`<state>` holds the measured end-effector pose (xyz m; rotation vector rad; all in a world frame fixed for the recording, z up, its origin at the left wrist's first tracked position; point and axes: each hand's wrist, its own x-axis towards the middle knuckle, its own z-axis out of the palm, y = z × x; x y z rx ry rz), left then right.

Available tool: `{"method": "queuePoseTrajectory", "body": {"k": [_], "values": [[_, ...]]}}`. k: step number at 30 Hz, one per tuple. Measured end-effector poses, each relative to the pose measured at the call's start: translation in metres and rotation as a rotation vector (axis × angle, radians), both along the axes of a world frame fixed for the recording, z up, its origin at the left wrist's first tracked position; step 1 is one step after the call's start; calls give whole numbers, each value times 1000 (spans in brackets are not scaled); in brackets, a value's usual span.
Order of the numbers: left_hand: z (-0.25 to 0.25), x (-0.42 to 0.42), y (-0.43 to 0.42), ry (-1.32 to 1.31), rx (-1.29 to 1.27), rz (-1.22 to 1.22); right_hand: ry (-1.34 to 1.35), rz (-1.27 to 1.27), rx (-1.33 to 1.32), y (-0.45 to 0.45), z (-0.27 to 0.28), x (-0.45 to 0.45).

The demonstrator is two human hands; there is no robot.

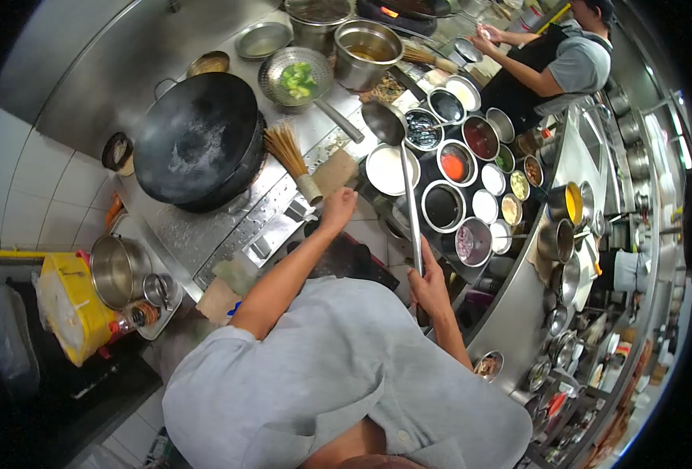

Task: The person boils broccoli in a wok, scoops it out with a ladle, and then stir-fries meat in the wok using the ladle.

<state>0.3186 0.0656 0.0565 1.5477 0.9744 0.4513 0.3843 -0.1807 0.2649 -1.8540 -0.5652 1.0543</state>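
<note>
My right hand (430,283) is wrapped round the long handle of a ladle (383,123). The ladle's bowl hangs over the edge of the stove, beside a round pot of white contents (391,170). My left hand (339,209) is closed at the stove's front edge, near the handle end of a bamboo wok brush (287,154) and a folded brown cloth (335,171). Whatever is in its fingers, if anything, is hidden. A black wok (197,141) sits on the burner at left, with faint haze over it. Green vegetables (299,80) lie in a perforated strainer (271,76).
Several seasoning pots, one with red contents (455,163), stand right of the stove. A metal pot of liquid (368,53) is at the back. A yellow container (72,301) and steel pot (119,271) stand lower left. Another person (553,66) works at upper right.
</note>
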Motion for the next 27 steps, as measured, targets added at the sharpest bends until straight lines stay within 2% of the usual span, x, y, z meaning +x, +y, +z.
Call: {"method": "queuePoseTrajectory", "body": {"k": [1, 3, 4, 6, 9, 11, 13, 14, 15, 17, 18, 20, 22, 23, 25, 27], "values": [[-11, 18, -4, 2, -3, -15, -153, -36, -92, -7, 0, -1], [-32, 54, -10, 64, -184, -14, -158, -76, -159, -16, 4, -2], [-34, 67, -13, 69, -188, -23, -219, -64, -235, -22, -1, -1], [-39, 87, -16, -24, -523, 87, -385, -21, -294, -38, -29, 4], [-47, 108, -15, -147, -676, 185, -518, 64, -470, -45, -48, 3], [-41, 112, -16, -134, -671, 246, -488, 74, -540, -45, -40, 3], [-43, 113, -15, -118, -663, 309, -282, 46, -318, -52, -35, 9], [-44, 111, -14, -121, -644, 300, -400, 75, -238, -58, -42, 16], [-44, 111, -13, -125, -624, 290, -399, 69, -237, -56, -42, 16], [-46, 113, -12, -118, -616, 270, -572, 109, -452, -51, -43, 15], [-47, 113, -13, -114, -608, 256, -569, 107, -453, -54, -44, 14], [-45, 116, -14, -133, -608, 311, -454, 127, -304, -60, -46, 21], [-45, 112, -17, -143, -609, 362, -101, 70, -443, -38, 12, 20], [-43, 112, -17, -136, -595, 341, -101, 67, -441, -39, 5, 20], [-41, 113, -19, -128, -582, 319, -432, 128, -520, -45, -24, 17], [-41, 112, -16, -129, -617, 278, -439, 145, -486, -55, -36, 19]]}}
